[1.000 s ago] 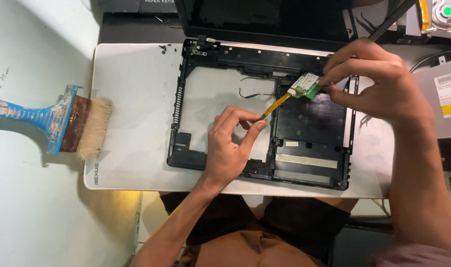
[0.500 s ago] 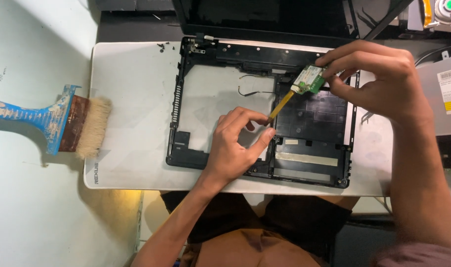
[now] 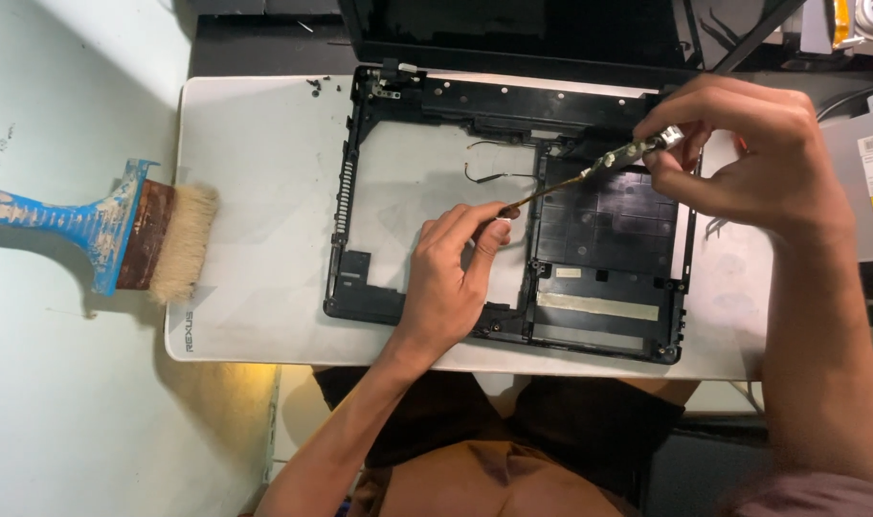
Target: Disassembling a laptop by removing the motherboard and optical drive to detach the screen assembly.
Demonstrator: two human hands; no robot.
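Observation:
An empty black laptop base frame (image 3: 360, 191) lies on a white mat (image 3: 255, 144). My right hand (image 3: 743, 158) pinches a small circuit card (image 3: 633, 151), now seen edge-on, above the frame's upper right. A thin ribbon cable (image 3: 551, 190) runs from the card down to my left hand (image 3: 451, 273), which pinches its lower end over the middle of the frame. Two thin loose wires (image 3: 494, 172) curl inside the frame between my hands.
A blue-handled paintbrush (image 3: 121, 235) lies at the mat's left edge. The open laptop lid (image 3: 513, 33) stands behind the frame. A grey drive-like box (image 3: 862, 182) sits at the right. Tiny screws (image 3: 322, 86) lie near the frame's top left.
My right hand has turned the small card from flat, green face up, to edge-on and lifted it slightly. My left hand stays on the cable's end.

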